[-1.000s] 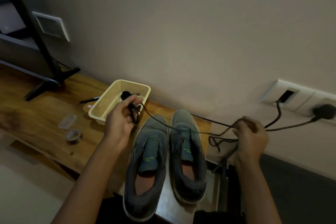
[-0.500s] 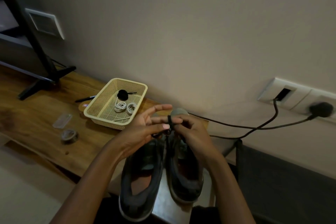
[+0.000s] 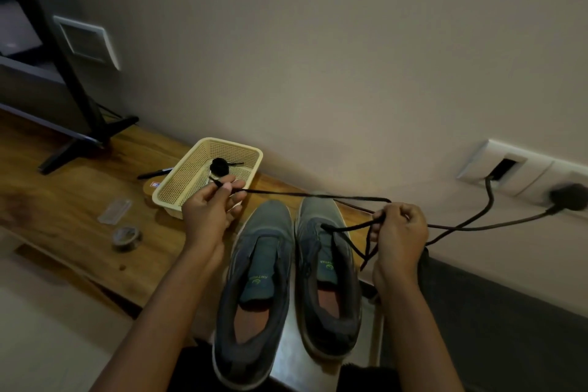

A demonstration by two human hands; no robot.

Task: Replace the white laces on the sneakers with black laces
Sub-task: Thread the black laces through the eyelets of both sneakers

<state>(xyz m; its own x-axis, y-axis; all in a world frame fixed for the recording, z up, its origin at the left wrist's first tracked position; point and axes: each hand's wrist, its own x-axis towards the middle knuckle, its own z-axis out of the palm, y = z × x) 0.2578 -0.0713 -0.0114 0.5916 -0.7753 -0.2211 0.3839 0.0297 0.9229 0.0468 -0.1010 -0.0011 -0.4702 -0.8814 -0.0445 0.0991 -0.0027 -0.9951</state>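
Note:
Two grey sneakers stand side by side with toes toward the wall, the left sneaker (image 3: 254, 289) and the right sneaker (image 3: 327, 270); neither shows laces in its eyelets. A black lace (image 3: 305, 196) is stretched between my hands above the toes. My left hand (image 3: 210, 213) pinches one end of it near the basket. My right hand (image 3: 397, 235) grips the rest, with loops hanging over the right sneaker. A cream mesh basket (image 3: 187, 175) holds another rolled black lace (image 3: 219, 166).
A wooden table (image 3: 63, 210) carries a clear plastic piece (image 3: 115, 216), a tape roll (image 3: 126, 235), a pen (image 3: 154, 173) and a black stand foot (image 3: 82, 143). Wall sockets (image 3: 521, 169) at right have a plug (image 3: 569, 196) and black cables trailing down.
Half a second ago both hands met over the sneaker toes. They have drawn apart, left toward the basket and right outward, pulling the black lace straight between them.

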